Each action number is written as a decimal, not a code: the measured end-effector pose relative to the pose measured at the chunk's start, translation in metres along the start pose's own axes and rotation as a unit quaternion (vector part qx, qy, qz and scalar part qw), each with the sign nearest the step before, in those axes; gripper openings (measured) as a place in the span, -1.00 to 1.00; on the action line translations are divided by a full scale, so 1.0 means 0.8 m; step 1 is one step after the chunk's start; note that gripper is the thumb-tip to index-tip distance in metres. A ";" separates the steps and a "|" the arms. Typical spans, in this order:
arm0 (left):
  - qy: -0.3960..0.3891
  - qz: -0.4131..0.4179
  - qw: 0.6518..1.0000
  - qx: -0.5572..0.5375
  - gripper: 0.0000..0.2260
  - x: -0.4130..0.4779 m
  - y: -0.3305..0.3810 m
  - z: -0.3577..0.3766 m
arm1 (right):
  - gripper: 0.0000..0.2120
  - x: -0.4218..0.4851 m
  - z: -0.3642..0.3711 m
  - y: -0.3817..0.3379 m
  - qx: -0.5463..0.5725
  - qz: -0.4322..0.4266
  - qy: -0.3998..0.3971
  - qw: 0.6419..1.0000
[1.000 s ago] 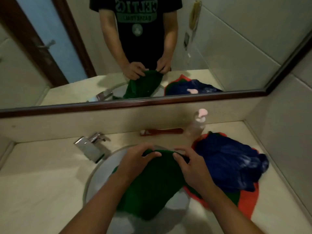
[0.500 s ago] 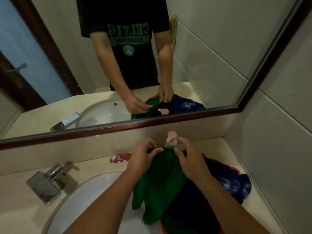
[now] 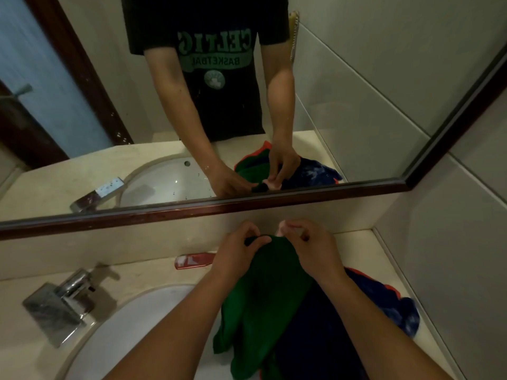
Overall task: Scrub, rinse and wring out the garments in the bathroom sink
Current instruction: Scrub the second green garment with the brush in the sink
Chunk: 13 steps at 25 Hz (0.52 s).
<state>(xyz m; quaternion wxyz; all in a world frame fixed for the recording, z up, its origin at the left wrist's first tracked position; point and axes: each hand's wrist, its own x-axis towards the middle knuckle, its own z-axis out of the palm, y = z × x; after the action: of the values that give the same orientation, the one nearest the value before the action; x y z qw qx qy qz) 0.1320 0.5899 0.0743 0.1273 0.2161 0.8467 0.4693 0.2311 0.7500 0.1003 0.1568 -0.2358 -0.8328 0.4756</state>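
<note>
Over at the right side of the sink (image 3: 131, 319), head cam view, both hands are up by the back wall holding the green garment (image 3: 263, 303) by its top edge. The left hand (image 3: 238, 250) pinches it between thumb and curled fingers, and the right hand (image 3: 312, 248) is curled on the same edge too, though its grip is partly hidden so I'm only fairly sure. Its body hangs down from there, draped over the blue garment (image 3: 395, 305) heaped on the counter (image 3: 16, 325), with the lower end trailing over the basin's right rim. My guess is this is a transfer between basin and heap, can't tell which way. To do it well I'd keep both pinches firm and apart so the cloth stays spread, keep the wet tail over the basin so drips don't run across the counter, and watch the pump bottle (image 3: 282, 229) whose pink top peeks out just behind the fingers, easy to knock. Room stuff: pale stone-look counter, chrome tap (image 3: 57, 305) at the left, a flat red thing (image 3: 193, 261) lying against the back edge (can't tell what it is), a dark-framed mirror (image 3: 356, 91) showing the person in a black tee and the same two-handed hold, and grey wall tiles (image 3: 452, 256) on the right
</note>
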 end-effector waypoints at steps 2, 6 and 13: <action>-0.017 -0.001 1.000 -0.006 -0.81 -0.002 -0.005 -0.002 | -0.91 0.000 0.000 0.001 0.008 0.001 -0.007 1.000; -0.045 -0.001 0.999 -0.013 -0.80 -0.004 -0.008 -0.002 | -0.83 -0.002 0.000 0.014 -0.002 -0.006 -0.011 1.000; -0.038 0.018 0.998 -0.036 -0.75 0.005 -0.007 0.011 | -0.80 -0.012 0.002 0.025 0.017 -0.008 0.022 1.000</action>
<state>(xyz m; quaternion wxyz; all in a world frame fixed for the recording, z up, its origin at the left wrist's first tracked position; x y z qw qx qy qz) 0.1304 0.5958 0.0647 0.1587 0.2439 0.8199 0.4931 0.2433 0.7525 0.0815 0.1830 -0.2371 -0.8229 0.4829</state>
